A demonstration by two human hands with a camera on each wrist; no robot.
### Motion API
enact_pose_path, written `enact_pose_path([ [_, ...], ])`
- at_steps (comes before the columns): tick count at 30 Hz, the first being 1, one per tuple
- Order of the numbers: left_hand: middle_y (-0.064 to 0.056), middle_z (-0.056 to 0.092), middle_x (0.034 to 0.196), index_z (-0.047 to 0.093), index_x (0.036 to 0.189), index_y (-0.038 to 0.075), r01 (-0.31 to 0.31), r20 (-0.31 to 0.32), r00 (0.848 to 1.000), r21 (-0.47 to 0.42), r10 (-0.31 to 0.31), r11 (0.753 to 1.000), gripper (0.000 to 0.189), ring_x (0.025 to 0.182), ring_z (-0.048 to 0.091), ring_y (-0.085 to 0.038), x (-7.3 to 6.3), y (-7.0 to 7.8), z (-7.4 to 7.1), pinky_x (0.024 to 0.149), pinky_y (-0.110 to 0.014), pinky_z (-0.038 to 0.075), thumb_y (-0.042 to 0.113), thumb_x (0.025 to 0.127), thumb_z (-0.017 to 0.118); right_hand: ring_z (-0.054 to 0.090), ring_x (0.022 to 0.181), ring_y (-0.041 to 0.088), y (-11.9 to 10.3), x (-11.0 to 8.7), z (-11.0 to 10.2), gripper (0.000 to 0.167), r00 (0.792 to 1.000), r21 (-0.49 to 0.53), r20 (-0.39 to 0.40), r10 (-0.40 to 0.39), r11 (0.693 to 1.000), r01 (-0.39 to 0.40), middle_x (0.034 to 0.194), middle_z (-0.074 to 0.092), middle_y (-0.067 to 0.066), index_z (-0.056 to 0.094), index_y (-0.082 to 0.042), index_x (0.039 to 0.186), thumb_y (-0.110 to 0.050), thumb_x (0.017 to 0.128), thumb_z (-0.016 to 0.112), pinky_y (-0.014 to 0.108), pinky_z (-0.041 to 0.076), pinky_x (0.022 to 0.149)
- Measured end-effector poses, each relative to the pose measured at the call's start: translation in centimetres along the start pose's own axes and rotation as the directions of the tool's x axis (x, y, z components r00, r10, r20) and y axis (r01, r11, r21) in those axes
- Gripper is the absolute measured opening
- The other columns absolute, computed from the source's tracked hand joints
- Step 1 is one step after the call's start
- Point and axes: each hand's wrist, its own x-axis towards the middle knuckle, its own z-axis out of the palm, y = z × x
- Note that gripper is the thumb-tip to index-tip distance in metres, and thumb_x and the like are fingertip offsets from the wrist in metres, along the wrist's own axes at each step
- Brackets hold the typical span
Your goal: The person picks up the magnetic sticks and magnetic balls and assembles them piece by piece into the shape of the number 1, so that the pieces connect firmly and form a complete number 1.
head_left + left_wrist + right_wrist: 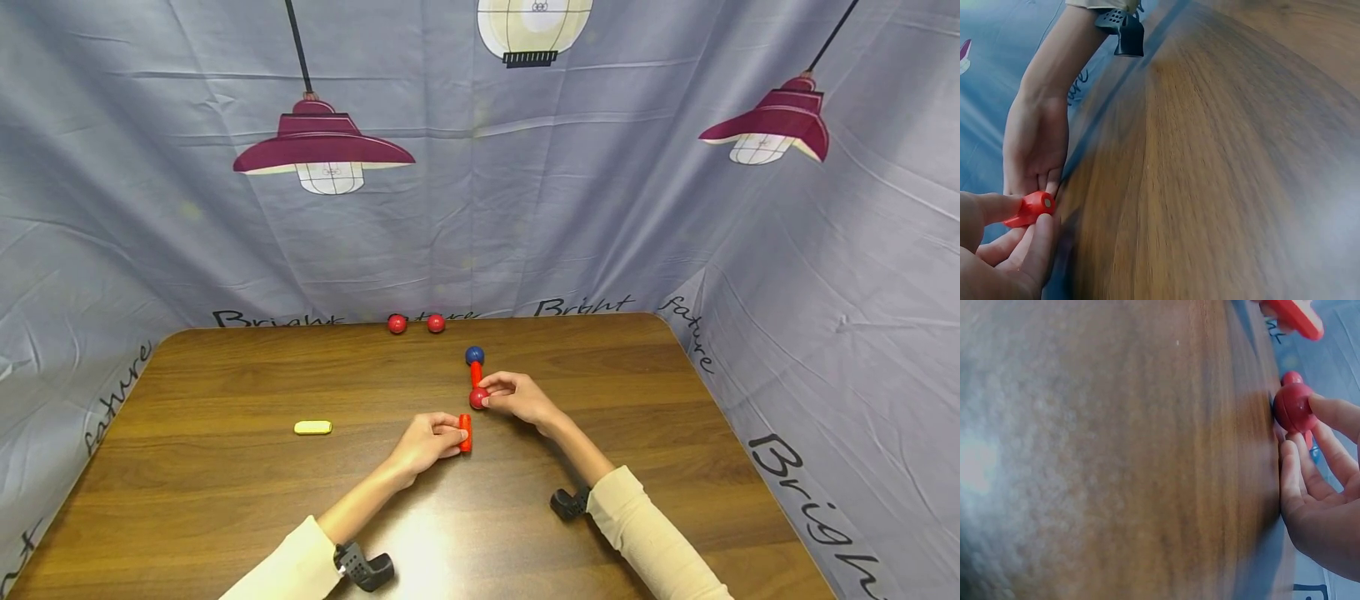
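My left hand (426, 443) pinches a short red rod (466, 433) between thumb and fingers. In the left wrist view a small round grey spot shows on the end of that rod (1038, 208). Just beyond it, my right hand (523, 401) grips a red ball (478, 398) with thumb and fingertips. A second red rod (476, 374) runs from this ball to a blue ball (475, 355) at its far end. Between the left hand's rod and the gripped red ball (1294, 407) there is a small gap.
Two loose red balls, one on the left (397, 323) and one on the right (437, 323), lie at the table's back edge. A yellow rod (312, 427) lies left of my left hand. Printed grey curtain (420, 233) surrounds the back and sides of the wooden table (225, 500).
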Motion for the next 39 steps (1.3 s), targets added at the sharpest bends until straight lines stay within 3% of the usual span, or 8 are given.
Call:
enact_pose_path([
  [10, -0.022, 0.072, 0.094, 0.063, 0.106, -0.017, 0.041, -0.009, 0.999, -0.016, -0.041, 0.999, 0.024, 0.084, 0.07, -0.018, 1.5, 0.1, 1.4, 0.078, -0.033, 0.059, -0.002, 0.09, 0.069, 0.066, 0.092, 0.016, -0.2, -0.2, -0.1, 0.029, 1.0, -0.004, 0.002, -0.007, 1.0, 0.007, 0.1, 0.07, 0.007, 0.068, 0.0, 0.115, -0.004, 0.087, 0.073, 0.027, 0.052, 0.078],
  [22, -0.011, 0.072, 0.084, 0.067, 0.1, -0.014, 0.06, -0.029, 0.998, -0.012, -0.06, 0.998, 0.017, 0.075, 0.068, -0.014, 2.9, 0.1, 1.8, 0.07, -0.025, 0.059, -0.001, 0.089, 0.071, 0.066, 0.092, 0.017, 0.0, 0.2, -0.2, 0.031, 1.0, -0.001, 0.017, -0.017, 1.0, 0.017, 0.102, 0.07, 0.009, 0.068, 0.0, 0.116, -0.007, 0.087, 0.074, 0.027, 0.052, 0.079],
  [39, -0.016, 0.072, 0.084, 0.068, 0.095, -0.014, 0.049, -0.048, 0.998, 0.012, -0.049, 0.999, 0.014, 0.073, 0.068, -0.014, 3.2, 0.2, 2.2, 0.069, -0.026, 0.059, -0.001, 0.088, 0.07, 0.066, 0.092, 0.017, 0.1, 0.2, -0.2, 0.03, 1.0, 0.0, 0.015, -0.019, 1.0, 0.019, 0.101, 0.071, 0.009, 0.068, 0.0, 0.115, -0.007, 0.087, 0.074, 0.027, 0.052, 0.08],
])
